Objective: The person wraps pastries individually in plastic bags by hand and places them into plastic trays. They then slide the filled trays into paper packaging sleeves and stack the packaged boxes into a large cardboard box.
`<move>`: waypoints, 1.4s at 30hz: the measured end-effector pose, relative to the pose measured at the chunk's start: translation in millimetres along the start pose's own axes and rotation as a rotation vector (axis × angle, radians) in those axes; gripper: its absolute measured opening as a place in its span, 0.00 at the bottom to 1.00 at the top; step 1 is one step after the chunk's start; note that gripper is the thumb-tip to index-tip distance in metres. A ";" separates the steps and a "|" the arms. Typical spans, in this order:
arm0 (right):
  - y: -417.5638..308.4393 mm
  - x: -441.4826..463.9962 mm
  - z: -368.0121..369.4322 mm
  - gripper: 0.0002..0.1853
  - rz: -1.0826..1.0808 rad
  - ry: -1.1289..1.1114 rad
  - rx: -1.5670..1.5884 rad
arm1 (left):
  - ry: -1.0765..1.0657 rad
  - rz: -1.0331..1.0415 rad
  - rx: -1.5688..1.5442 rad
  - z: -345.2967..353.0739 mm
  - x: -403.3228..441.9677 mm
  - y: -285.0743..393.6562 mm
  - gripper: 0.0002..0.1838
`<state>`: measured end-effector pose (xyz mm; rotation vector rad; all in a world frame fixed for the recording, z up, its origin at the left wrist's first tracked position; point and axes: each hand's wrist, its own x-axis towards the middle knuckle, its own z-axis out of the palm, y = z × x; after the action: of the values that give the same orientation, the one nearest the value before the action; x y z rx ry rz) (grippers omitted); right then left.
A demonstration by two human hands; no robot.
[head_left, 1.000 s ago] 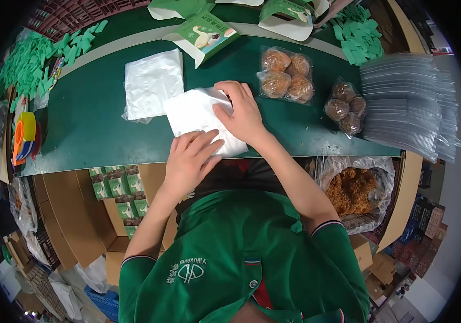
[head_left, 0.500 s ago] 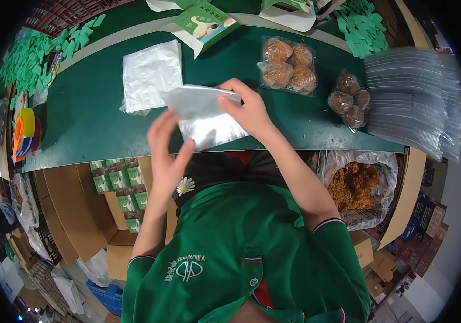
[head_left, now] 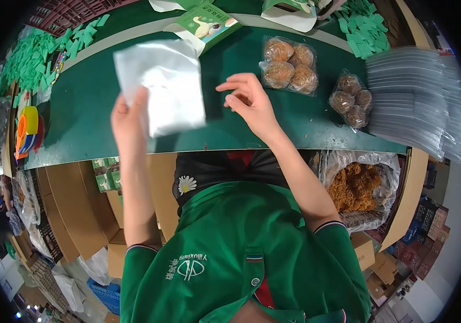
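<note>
- Your left hand (head_left: pixel 129 121) is clamped on the near-left edge of the white sheet (head_left: pixel 174 89), left of centre in the frame.
- Your right hand (head_left: pixel 253 107), near centre, holds nothing, thumb and fingers apart above the worktop (head_left: pixel 85 129).
- Two packs of brown balls, one square (head_left: pixel 289 65), one diamond-shaped (head_left: pixel 351 100), lie right of it.

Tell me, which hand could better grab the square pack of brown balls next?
Probably the right hand: it looks empty and is nearer the pack; the left hand holds white film.
</note>
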<state>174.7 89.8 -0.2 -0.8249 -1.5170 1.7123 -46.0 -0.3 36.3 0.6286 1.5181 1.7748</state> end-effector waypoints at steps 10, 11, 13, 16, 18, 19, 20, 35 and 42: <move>-67.9 6.5 -39.8 0.20 -0.728 0.335 -1.029 | 0.287 0.846 1.252 -4.1 58.2 -3.9 0.18; -67.0 13.6 -49.6 0.22 -0.672 0.354 -1.145 | 0.088 0.834 1.111 7.7 59.0 3.0 0.18; -53.6 25.9 -67.2 0.17 -0.609 0.349 -1.376 | -0.177 0.981 1.113 49.2 51.7 9.6 0.17; -46.4 32.6 -81.6 0.11 -0.595 0.348 -1.465 | -0.348 0.966 1.261 86.6 69.4 -2.6 0.27; -44.8 32.3 -90.0 0.09 -0.585 0.383 -1.456 | -0.345 0.953 1.358 99.3 85.1 -18.0 0.32; -44.4 33.5 -96.9 0.08 -0.597 0.417 -1.465 | -0.366 0.918 1.398 102.7 89.5 -19.7 0.37; -43.6 33.5 -104.4 0.08 -0.605 0.449 -1.472 | -0.347 0.923 1.408 104.7 92.2 -20.9 0.36; -40.5 25.6 -129.9 0.12 -0.586 0.520 -1.390 | -0.055 0.227 0.533 129.8 66.6 -25.5 0.31; -80.8 -19.1 -60.3 0.26 -0.564 0.282 -0.709 | -0.536 -0.170 -0.199 108.0 -0.4 28.6 0.22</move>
<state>242.2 113.2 73.5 -0.8181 -1.9330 0.6154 29.5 66.1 85.1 0.7723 0.9860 1.4521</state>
